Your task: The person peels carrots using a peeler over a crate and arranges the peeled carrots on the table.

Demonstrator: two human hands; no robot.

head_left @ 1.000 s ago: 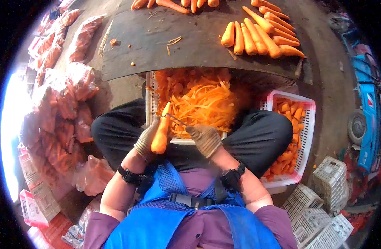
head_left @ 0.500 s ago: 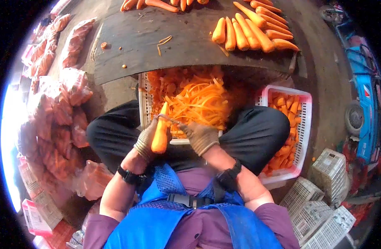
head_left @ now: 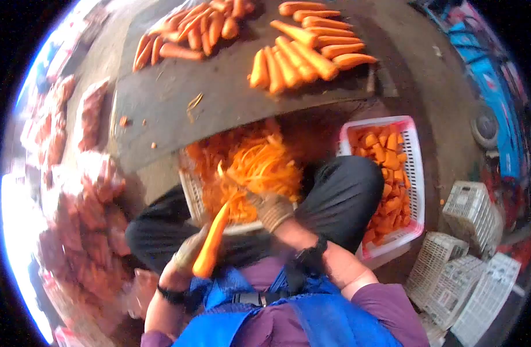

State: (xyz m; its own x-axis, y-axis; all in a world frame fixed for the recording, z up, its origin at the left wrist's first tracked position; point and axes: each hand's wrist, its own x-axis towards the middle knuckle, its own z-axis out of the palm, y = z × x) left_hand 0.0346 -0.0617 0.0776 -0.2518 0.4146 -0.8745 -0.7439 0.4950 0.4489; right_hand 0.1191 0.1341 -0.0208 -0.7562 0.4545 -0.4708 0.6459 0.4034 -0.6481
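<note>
My left hand [head_left: 190,253], in a pale knitted glove, grips a carrot [head_left: 211,242] that slants with its thick end toward me. My right hand [head_left: 271,209], also gloved, is closed on a slim peeler [head_left: 237,183], blurred by motion, which points up and left past the carrot's far tip. A strip of peel [head_left: 220,169] shows at the peeler's far end. Beneath both hands, a pale slatted crate [head_left: 193,194] between my legs holds a heap of orange peel ribbons [head_left: 259,165].
Ahead is a dark board [head_left: 173,110] bearing a row of smooth carrots [head_left: 294,61] and a pile of duller carrots [head_left: 204,26]. To the right, a pink-rimmed crate [head_left: 414,173] holds carrot chunks. Bagged carrots [head_left: 83,231] lie left; stacked crates [head_left: 441,277] stand right.
My left hand has drawn the carrot down toward me and tilted it. The peeler in my right hand has moved off the carrot's middle to beyond its tip. The camera view has shifted.
</note>
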